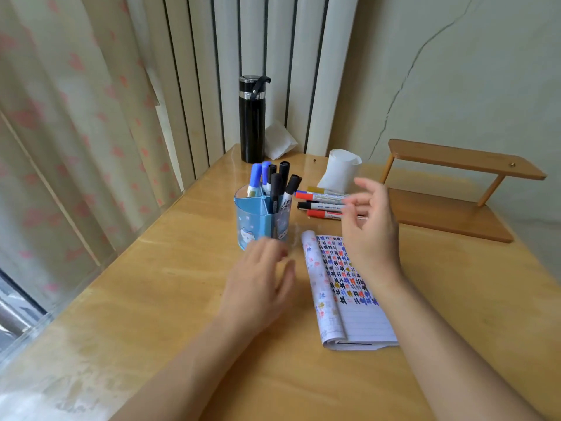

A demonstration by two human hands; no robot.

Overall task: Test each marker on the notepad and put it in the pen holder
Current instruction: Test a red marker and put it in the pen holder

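Note:
A blue see-through pen holder stands on the wooden desk with several blue-capped and black-capped markers upright in it. Behind and to its right lie several loose markers with red, black and yellow caps. The notepad lies open in front of them, its top page folded back and its upper part covered with coloured test marks. My left hand hovers, blurred, just in front of the holder with fingers spread, holding nothing. My right hand is raised over the loose markers and the notepad's top, fingers loosely bent, empty.
A black flask and a crumpled tissue stand at the desk's back. A white paper-wrapped cup sits behind the loose markers. A small wooden shelf occupies the right back. Curtains hang along the left edge.

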